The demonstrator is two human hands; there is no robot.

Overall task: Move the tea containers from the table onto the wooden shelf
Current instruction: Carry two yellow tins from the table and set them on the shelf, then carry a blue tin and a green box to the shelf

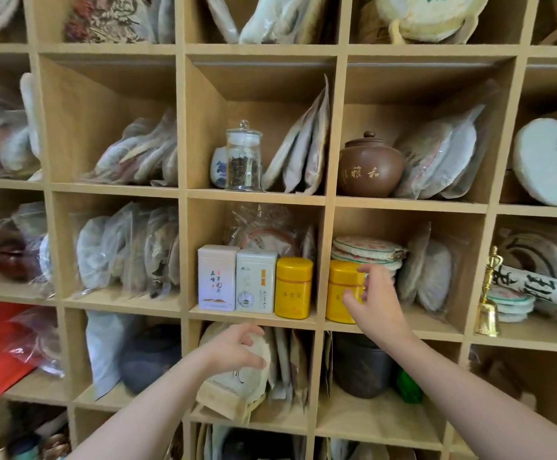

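**Right hand fingers on yellow tin, left hand loose and empty**

Right hand (375, 302) has its fingers spread around the right side of a yellow tin (343, 291). Thumb and fingertips look in contact with the can wall, but I can't tell if it's a firm clamp or just a touch. That tin stands upright on the wooden shelf (254, 316), at the front left corner of the cubby right of centre, just in front of a stack of flat tea cakes (368, 252).

Left hand (237, 351) is lower, in front of the cubby below the middle one. Fingers curled and apart, holding nothing. It hovers in front of a round wrapped tea cake (237, 381) that sits on a wooden stand; I can't tell whether it touches.

In the middle cubby I see three containers in a row at the front edge, all upright, side by side: a pale lilac tin (217, 277) on the left, a white-green tin (256, 281) in the middle, a second yellow tin (293, 287) on the right. The divider post separates this second yellow tin from the one at my right hand.

One cubby up: a glass jar (243, 157) with dark leaves, lid on. Next cubby right: a brown clay pot (370, 169), lidded. Bagged tea cakes lean in most other cubbies. The table is out of view.
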